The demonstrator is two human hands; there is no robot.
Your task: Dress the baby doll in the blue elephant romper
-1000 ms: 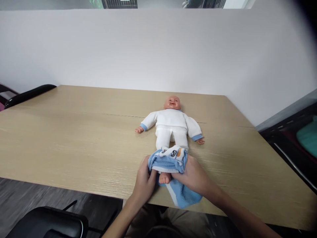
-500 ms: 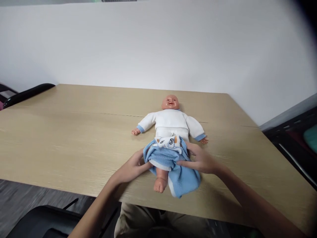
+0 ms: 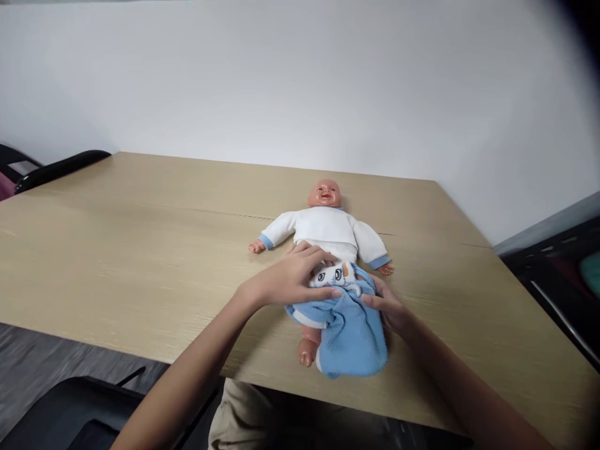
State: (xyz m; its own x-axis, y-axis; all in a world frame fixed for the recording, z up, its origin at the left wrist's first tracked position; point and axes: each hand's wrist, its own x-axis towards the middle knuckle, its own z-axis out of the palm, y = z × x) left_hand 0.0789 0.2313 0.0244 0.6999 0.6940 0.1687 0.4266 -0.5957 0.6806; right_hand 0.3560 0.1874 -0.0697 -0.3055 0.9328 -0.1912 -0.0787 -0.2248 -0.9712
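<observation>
A baby doll (image 3: 325,225) in a white top lies on its back on the wooden table (image 3: 140,250), head toward the wall. Blue pants (image 3: 347,325) with a cartoon face on the waistband are pulled up around its hips; one bare foot (image 3: 307,353) sticks out below. My left hand (image 3: 293,278) lies over the doll's left hip, fingers curled on the waistband. My right hand (image 3: 389,306) grips the pants' right side at the hip.
A white wall (image 3: 300,81) runs behind the table. A black chair back (image 3: 60,165) shows at the far left, another black chair (image 3: 70,419) below the table's near edge. Dark shelving (image 3: 562,275) stands at the right.
Both hands have drawn the blue pants up the doll's legs from the feet to the hips. My left hand has moved up onto the waistband. The camera tilted slightly.
</observation>
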